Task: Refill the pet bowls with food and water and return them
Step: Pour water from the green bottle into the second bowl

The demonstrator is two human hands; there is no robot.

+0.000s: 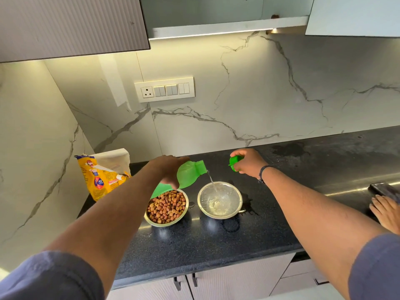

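Note:
Two steel bowls stand side by side on the black counter [194, 241]. The left bowl [184, 215] is full of brown kibble [166, 206]. The right bowl [220, 200] holds some water. My left hand [167, 167] grips a green bottle [187, 175] tilted on its side above the bowls, and a thin stream of water [211, 179] runs from its mouth into the right bowl. My right hand [249, 162] hovers behind the right bowl, closed on the green bottle cap [234, 162].
A yellow pet food bag [101, 173] stands open at the counter's left end against the marble wall. Another person's hand [385, 211] rests on the right counter edge beside a dark phone [383, 189]. Wet patches lie around the right bowl. A switch panel [164, 89] sits on the backsplash.

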